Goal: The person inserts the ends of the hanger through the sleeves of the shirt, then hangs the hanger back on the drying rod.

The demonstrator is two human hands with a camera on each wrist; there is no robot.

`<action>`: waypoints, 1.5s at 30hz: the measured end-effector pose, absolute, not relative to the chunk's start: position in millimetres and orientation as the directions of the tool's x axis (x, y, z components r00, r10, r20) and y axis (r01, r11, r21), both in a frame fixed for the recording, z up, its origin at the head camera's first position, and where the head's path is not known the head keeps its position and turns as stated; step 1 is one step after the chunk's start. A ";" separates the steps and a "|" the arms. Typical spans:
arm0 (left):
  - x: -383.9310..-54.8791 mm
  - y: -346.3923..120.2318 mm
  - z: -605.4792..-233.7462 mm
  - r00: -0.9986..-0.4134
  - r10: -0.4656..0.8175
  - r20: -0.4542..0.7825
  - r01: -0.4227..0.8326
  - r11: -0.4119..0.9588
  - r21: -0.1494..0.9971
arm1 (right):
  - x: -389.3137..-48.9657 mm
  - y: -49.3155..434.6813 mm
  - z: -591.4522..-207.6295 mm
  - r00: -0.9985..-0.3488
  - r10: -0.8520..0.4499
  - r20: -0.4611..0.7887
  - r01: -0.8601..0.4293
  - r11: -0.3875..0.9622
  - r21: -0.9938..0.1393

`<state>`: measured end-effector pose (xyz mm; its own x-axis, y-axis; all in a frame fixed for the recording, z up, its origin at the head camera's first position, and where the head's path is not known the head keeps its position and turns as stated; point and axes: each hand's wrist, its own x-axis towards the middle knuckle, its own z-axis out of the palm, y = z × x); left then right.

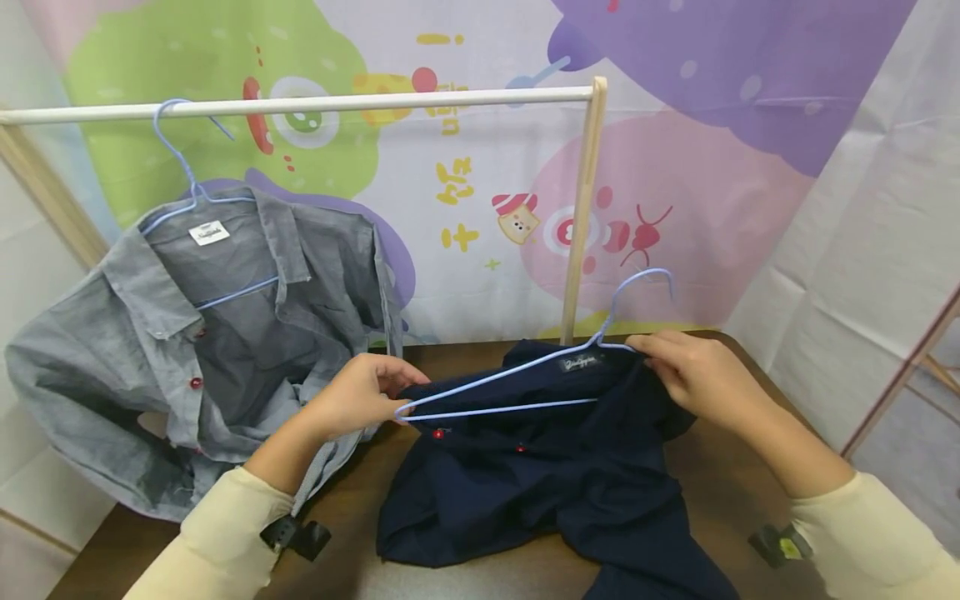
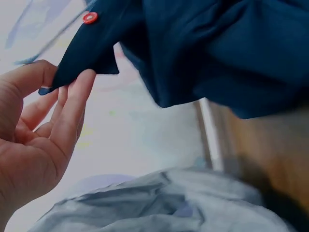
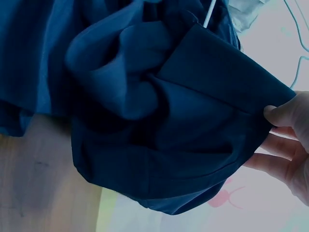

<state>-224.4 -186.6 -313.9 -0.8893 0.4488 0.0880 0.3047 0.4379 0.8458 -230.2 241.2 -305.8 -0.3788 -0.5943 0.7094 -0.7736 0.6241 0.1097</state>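
Note:
A navy shirt [image 1: 510,492] with red buttons lies partly on the table, its collar raised between both hands. Inside its neck opening is a light blue wire hanger [image 1: 510,409], whose hook points up; the wire's left end shows outside the fabric, while the right end is hidden under the cloth. My left hand [image 1: 358,398] pinches the front edge of the shirt beside that left end, and the left wrist view shows thumb and fingers on the cloth near a red button [image 2: 90,18]. At the right, my right hand [image 1: 693,371] pinches the collar between thumb and fingers.
A grey shirt [image 1: 337,250] hangs at the left on another blue hanger [image 1: 174,150], hooked over the white bar [image 1: 450,99] of a rack with wooden posts [image 1: 583,200]. Beneath is a brown table [image 1: 465,575]. A printed cartoon sheet [image 1: 465,275] stands behind.

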 end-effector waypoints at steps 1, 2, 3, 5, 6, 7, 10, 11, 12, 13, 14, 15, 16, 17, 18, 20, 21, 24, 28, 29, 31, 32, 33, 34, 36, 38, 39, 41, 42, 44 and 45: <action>-223.6 -188.5 -309.5 -0.888 0.451 0.087 0.310 0.449 0.838 | -230.2 240.1 -306.2 -0.383 -0.594 0.707 -0.770 0.628 0.110; -223.1 -190.3 -305.3 -0.888 0.452 0.086 0.318 0.467 0.825 | -230.1 238.9 -306.3 -0.386 -0.593 0.706 -0.766 0.633 0.113; -222.9 -192.2 -301.2 -0.884 0.458 0.091 0.336 0.490 0.805 | -230.0 237.6 -306.3 -0.390 -0.591 0.706 -0.761 0.639 0.114; -223.1 -195.7 -294.1 -0.870 0.483 0.099 0.373 0.513 0.773 | -229.5 235.0 -306.5 -0.396 -0.583 0.709 -0.749 0.652 0.118; -223.1 -197.2 -290.8 -0.862 0.495 0.105 0.394 0.526 0.753 | -229.3 233.7 -306.6 -0.398 -0.578 0.712 -0.742 0.659 0.120; -223.1 -198.6 -287.8 -0.855 0.507 0.106 0.411 0.540 0.734 | -229.0 232.6 -306.7 -0.401 -0.571 0.716 -0.736 0.667 0.120; -222.9 -201.9 -281.1 -0.846 0.524 0.100 0.433 0.565 0.703 | -228.3 229.7 -307.8 -0.413 -0.558 0.719 -0.718 0.686 0.120; -222.6 -202.4 -279.3 -0.847 0.523 0.093 0.428 0.569 0.702 | -228.3 228.8 -308.6 -0.420 -0.557 0.716 -0.713 0.691 0.120; -222.3 -202.8 -277.7 -0.851 0.517 0.088 0.421 0.575 0.701 | -228.2 228.1 -309.4 -0.426 -0.559 0.711 -0.709 0.695 0.121; -222.1 -203.0 -276.6 -0.858 0.508 0.079 0.408 0.578 0.707 | -228.0 227.4 -310.3 -0.432 -0.563 0.705 -0.707 0.697 0.124; -222.0 -202.8 -275.5 -0.864 0.497 0.080 0.401 0.582 0.708 | -227.9 226.6 -311.1 -0.437 -0.569 0.696 -0.704 0.698 0.129; -221.8 -202.5 -274.4 -0.871 0.484 0.085 0.393 0.584 0.710 | -227.7 225.8 -311.9 -0.441 -0.577 0.687 -0.702 0.699 0.136; -221.7 -201.7 -273.4 -0.878 0.469 0.093 0.389 0.586 0.711 | -227.3 225.0 -312.6 -0.446 -0.586 0.677 -0.700 0.699 0.144; -221.7 -200.8 -272.3 -0.885 0.455 0.101 0.384 0.588 0.712 | -226.9 223.8 -313.2 -0.450 -0.594 0.666 -0.698 0.700 0.153; -221.6 -199.6 -271.0 -0.890 0.442 0.113 0.382 0.588 0.713 | -226.3 222.4 -313.6 -0.454 -0.603 0.656 -0.694 0.701 0.164; -221.3 -196.7 -268.0 -0.896 0.422 0.137 0.385 0.586 0.712 | -224.9 218.6 -314.0 -0.461 -0.617 0.637 -0.682 0.706 0.190; -220.5 -194.9 -265.9 -0.898 0.414 0.149 0.387 0.583 0.714 | -224.1 216.3 -314.3 -0.468 -0.623 0.627 -0.674 0.710 0.203; -218.1 -188.9 -259.4 -0.899 0.401 0.176 0.396 0.574 0.716 | -222.1 207.9 -315.3 -0.499 -0.636 0.589 -0.640 0.729 0.244; -210.0 -177.7 -249.8 -0.888 0.406 0.216 0.429 0.562 0.707 | -220.3 196.7 -317.1 -0.569 -0.623 0.537 -0.585 0.765 0.269; -206.7 -174.4 -247.8 -0.883 0.411 0.226 0.440 0.557 0.705 | -219.9 194.5 -317.5 -0.588 -0.613 0.528 -0.570 0.777 0.268; -199.4 -167.3 -245.5 -0.867 0.428 0.254 0.473 0.550 0.689 | -219.4 190.7 -317.7 -0.619 -0.588 0.521 -0.541 0.800 0.260; -195.4 -163.5 -245.3 -0.860 0.437 0.264 0.487 0.546 0.682 | -219.4 189.2 -317.7 -0.633 -0.575 0.518 -0.528 0.810 0.255; -191.3 -159.8 -246.1 -0.850 0.449 0.277 0.504 0.538 0.676 | -219.3 188.0 -317.3 -0.643 -0.564 0.519 -0.517 0.819 0.250; -187.2 -156.1 -247.5 -0.840 0.461 0.287 0.519 0.524 0.675 | -219.3 186.9 -316.8 -0.653 -0.551 0.520 -0.506 0.828 0.242; -179.4 -148.7 -252.1 -0.816 0.493 0.303 0.550 0.497 0.672 | -219.3 185.3 -314.9 -0.659 -0.530 0.534 -0.491 0.841 0.228; -173.3 -141.1 -259.1 -0.787 0.529 0.317 0.584 0.472 0.661 | -219.4 184.6 -312.3 -0.658 -0.505 0.558 -0.484 0.852 0.200; -171.2 -137.3 -263.8 -0.771 0.546 0.329 0.604 0.462 0.649 | -219.4 184.3 -310.8 -0.658 -0.489 0.572 -0.481 0.858 0.181; -168.1 -129.4 -273.6 -0.738 0.571 0.358 0.648 0.456 0.610 | -219.0 184.1 -307.9 -0.653 -0.462 0.600 -0.480 0.866 0.144; -166.8 -125.1 -278.7 -0.722 0.581 0.375 0.670 0.455 0.587 | -218.6 184.1 -306.9 -0.653 -0.448 0.611 -0.480 0.869 0.124; -165.5 -116.5 -290.3 -0.693 0.586 0.419 0.709 0.453 0.540 | -217.9 183.6 -305.6 -0.654 -0.422 0.628 -0.481 0.872 0.085; -165.1 -112.4 -295.4 -0.679 0.588 0.439 0.726 0.454 0.516 | -216.9 183.1 -305.2 -0.653 -0.412 0.635 -0.484 0.873 0.068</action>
<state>-165.1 -112.4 -295.4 -0.6793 0.5884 0.4387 0.7264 0.4535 0.5164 -216.9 183.1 -305.2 -0.6534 -0.4117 0.6353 -0.4837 0.8726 0.0680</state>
